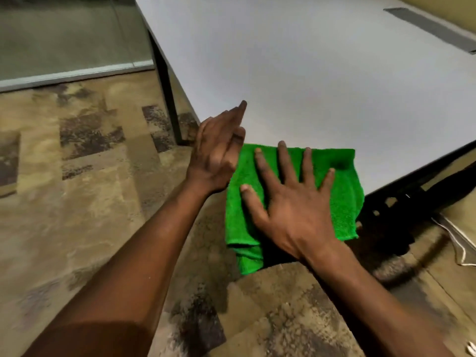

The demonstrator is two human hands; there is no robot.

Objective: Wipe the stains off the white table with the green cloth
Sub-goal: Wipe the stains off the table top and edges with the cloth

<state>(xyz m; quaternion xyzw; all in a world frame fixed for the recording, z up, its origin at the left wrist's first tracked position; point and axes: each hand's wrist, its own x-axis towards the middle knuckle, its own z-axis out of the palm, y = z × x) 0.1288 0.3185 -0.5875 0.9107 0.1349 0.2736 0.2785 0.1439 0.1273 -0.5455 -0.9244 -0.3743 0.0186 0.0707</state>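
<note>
The green cloth (332, 202) lies at the near corner of the white counter (309, 73), its lower part hanging over the edge. The right hand (291, 202) presses flat on it, fingers spread wide. The left hand (219, 150) stands edge-up just beside the cloth, fingers extended, holding nothing, above patterned carpet (90, 176).

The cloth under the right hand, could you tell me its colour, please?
Bright green cloth, seen in the head view.
</note>
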